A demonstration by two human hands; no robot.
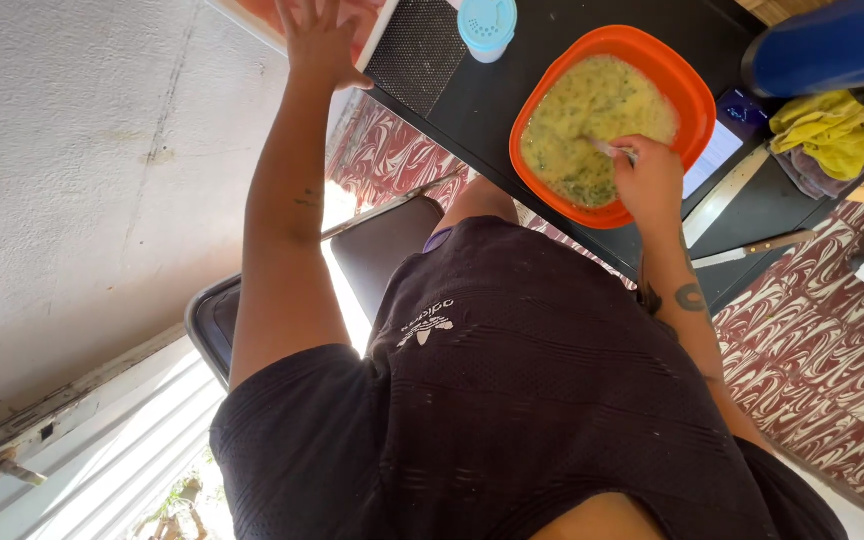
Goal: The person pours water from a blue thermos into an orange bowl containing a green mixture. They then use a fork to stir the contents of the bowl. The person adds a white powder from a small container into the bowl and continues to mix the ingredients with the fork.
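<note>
An orange bowl (697, 95) full of yellow-green batter (592, 110) stands on the black table (452, 105). My right hand (649, 182) is over the bowl's near side, shut on a metal utensil (607, 149) whose end dips into the batter. Stretched far to the left, my left hand (317, 40) has its fingers spread and rests on the edge of a reddish tray (367, 25) with a white rim at the table's corner. It holds nothing. My dark shirt fills the lower part of the view.
A light blue shaker (487, 24) stands left of the bowl. Right of it lie a white sheet (714, 155), a wooden-handled knife (752, 247), a yellow cloth (832, 130) and a blue container (832, 45). A black chair (382, 240) stands below, with a white wall at left.
</note>
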